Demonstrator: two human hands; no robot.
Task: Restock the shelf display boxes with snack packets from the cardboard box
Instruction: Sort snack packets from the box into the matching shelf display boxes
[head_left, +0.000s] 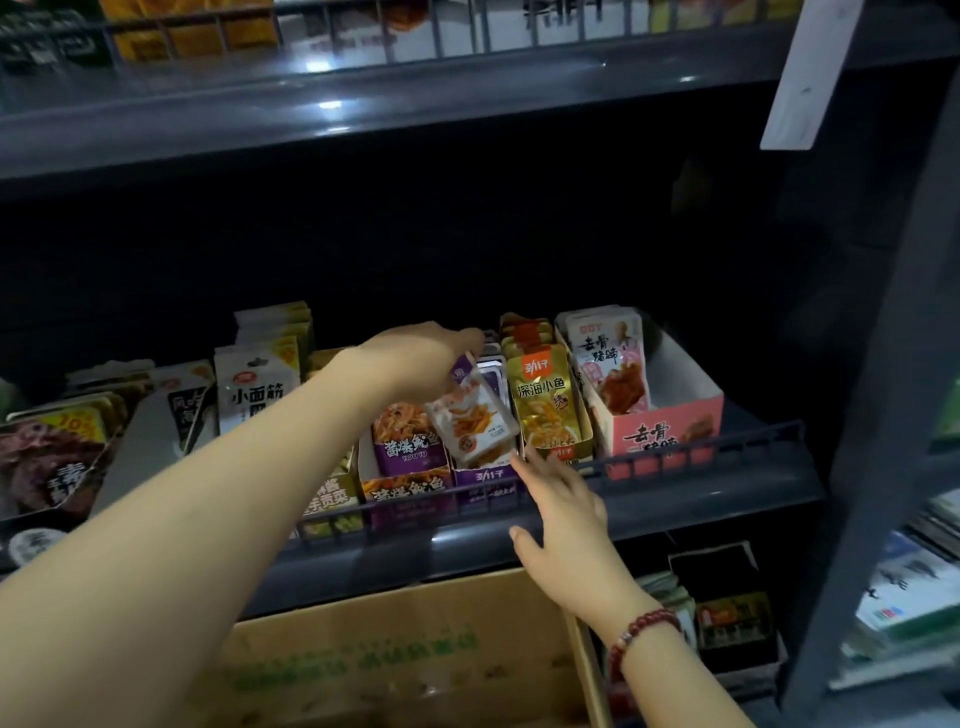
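My left hand (415, 358) reaches over the middle shelf and grips the purple top of a white snack packet (475, 421), which tilts above a purple display box (485, 480). My right hand (563, 525) is open, its fingertips touching the front of that box near the packet's lower edge. A red bead bracelet sits on the right wrist. To the right stand a gold packet box (548, 410) and a pink display box (670, 426). The cardboard box (395, 654) lies below the shelf, partly under my left arm.
A dark rail (675, 460) runs along the shelf's front edge. More snack boxes and packets (257, 384) fill the shelf's left side. An upper shelf (363, 114) overhangs. A dark upright post (872, 415) stands at the right, with packets stacked on lower shelves.
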